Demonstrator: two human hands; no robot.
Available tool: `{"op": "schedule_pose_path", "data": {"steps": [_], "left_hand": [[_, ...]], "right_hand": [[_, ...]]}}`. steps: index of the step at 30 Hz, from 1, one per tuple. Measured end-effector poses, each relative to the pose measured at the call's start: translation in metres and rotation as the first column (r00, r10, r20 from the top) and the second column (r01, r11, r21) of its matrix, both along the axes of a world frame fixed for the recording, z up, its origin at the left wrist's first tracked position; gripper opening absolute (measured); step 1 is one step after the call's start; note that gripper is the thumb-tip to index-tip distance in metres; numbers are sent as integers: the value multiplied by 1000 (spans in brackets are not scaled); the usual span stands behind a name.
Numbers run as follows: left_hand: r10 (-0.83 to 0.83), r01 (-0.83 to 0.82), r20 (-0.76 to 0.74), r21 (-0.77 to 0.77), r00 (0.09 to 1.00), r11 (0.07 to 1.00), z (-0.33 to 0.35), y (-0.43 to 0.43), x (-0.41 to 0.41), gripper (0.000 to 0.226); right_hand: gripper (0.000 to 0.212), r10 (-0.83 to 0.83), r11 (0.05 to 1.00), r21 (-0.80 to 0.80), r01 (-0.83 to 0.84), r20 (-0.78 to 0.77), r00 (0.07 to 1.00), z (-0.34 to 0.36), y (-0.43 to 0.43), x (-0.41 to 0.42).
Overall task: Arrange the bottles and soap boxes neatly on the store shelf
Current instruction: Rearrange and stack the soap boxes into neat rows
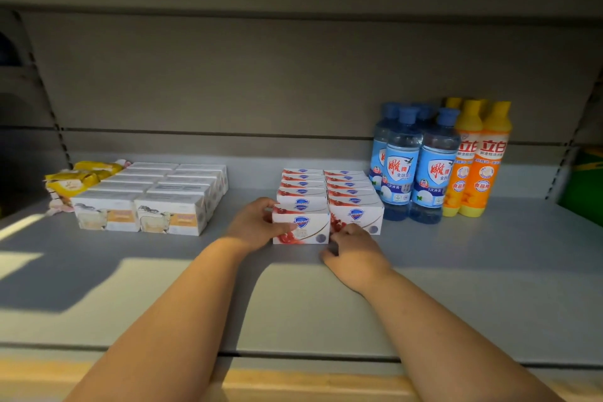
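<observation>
The left hand (pixel 257 225) grips the white-and-red cardboard soap box (pixel 301 227) at the front of its row, thumb on the face and fingers curled over the left edge. The right hand (pixel 350 248) lies just beside it, curled fingertips against the neighbouring red-and-white box (pixel 357 217); whether it holds anything cannot be told. Clear blue-capped plastic bottles (pixel 434 170) and orange bottles (pixel 489 160) stand beyond the right hand; cream soap boxes (pixel 146 199) lie well left of the left hand.

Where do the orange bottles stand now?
In the head view the orange bottles stand on the right of the shelf, toward the back, directly right of the blue bottles.
</observation>
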State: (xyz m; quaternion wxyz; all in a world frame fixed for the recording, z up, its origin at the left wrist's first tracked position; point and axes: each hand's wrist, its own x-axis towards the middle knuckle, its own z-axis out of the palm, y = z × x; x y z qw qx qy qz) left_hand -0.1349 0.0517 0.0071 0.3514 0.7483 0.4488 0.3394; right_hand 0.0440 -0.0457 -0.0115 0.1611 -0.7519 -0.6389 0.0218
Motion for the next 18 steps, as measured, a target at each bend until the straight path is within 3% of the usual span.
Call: {"op": "schedule_pose_path", "data": {"steps": [7, 18], "left_hand": [[88, -92, 54, 64, 995, 994, -10, 12, 8, 35], [120, -109, -43, 202, 992, 973, -18, 12, 31, 39]], "right_hand": [[37, 21, 1000, 18, -21, 15, 1000, -2, 2, 1], [37, 35, 998, 41, -37, 34, 999, -2, 4, -1]]}}
